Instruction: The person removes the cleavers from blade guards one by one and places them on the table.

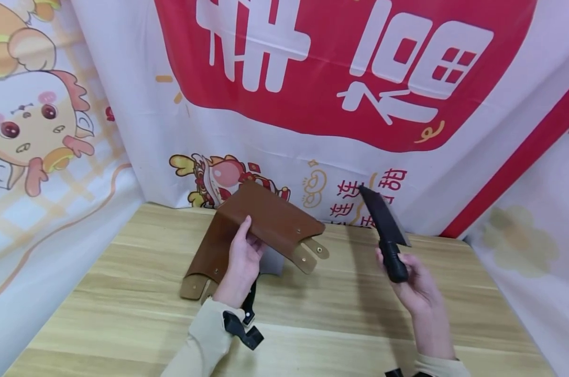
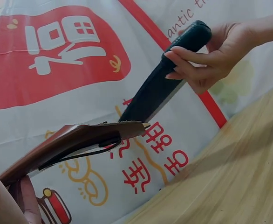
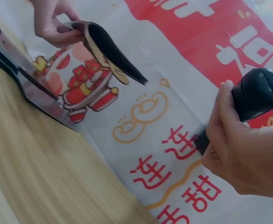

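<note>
My left hand (image 1: pixel 243 262) pinches a brown leather knife sheath (image 1: pixel 272 214) between thumb and fingers, raised over the table. Two snap straps hang at its right end, and its open mouth (image 3: pixel 99 39) shows in the right wrist view. On the right, my right hand (image 1: pixel 421 290) grips a kitchen knife (image 1: pixel 381 214) by its black handle, the dark blade pointing up and to the left. A second brown sheath (image 1: pixel 209 246) lies beneath the left hand. Beside it is another knife with a grey blade (image 1: pixel 272 262) and black handle (image 1: pixel 249 303), partly hidden by the left arm.
The light wood table (image 1: pixel 322 335) carries these things. A white printed cloth (image 1: pixel 294 162) with a large red patch hangs along its back edge, and more printed cloth (image 1: pixel 53 209) covers the left and right sides.
</note>
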